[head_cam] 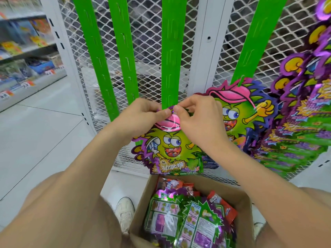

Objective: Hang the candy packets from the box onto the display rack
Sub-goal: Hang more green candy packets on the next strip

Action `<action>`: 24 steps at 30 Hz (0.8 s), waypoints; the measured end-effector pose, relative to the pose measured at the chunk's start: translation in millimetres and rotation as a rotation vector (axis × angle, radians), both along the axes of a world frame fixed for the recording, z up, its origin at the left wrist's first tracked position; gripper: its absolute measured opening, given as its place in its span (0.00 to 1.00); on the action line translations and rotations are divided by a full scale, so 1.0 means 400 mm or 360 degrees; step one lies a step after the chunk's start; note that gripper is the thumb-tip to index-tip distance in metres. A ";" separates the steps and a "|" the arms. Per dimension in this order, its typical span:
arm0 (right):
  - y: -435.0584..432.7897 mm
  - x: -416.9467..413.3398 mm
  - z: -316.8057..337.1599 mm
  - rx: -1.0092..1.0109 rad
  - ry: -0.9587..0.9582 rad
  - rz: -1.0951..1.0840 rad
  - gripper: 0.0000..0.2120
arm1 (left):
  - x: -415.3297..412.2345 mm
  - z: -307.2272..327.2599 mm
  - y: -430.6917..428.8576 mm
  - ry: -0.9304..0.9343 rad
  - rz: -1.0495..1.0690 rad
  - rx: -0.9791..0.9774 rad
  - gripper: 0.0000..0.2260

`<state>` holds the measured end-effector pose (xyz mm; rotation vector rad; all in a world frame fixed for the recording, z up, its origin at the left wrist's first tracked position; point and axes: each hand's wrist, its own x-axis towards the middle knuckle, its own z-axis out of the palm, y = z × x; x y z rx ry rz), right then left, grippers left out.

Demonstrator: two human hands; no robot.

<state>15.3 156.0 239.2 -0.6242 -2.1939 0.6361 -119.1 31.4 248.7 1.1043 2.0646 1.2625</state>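
Observation:
A green and purple candy packet (172,149) with a cartoon face and pink cap hangs in front of the lower end of the middle green display strip (172,56). My left hand (143,117) pinches the packet's top edge from the left. My right hand (195,117) pinches the same top edge from the right, against the strip. Another packet (245,111) hangs on the strip to the right (254,42). Below, an open cardboard box (238,197) holds several more packets (188,219), lying face down.
White wire mesh rack (148,33) carries several green strips (93,51). A dense row of hung packets (302,111) fills the right side. Store shelves (23,51) stand at the left. My white shoe (125,212) is on the floor beside the box.

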 end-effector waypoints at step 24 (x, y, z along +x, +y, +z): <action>0.103 0.193 -0.123 0.0447 -0.1930 0.0868 0.16 | 0.190 -0.254 0.046 0.1264 0.0064 -0.0373 0.13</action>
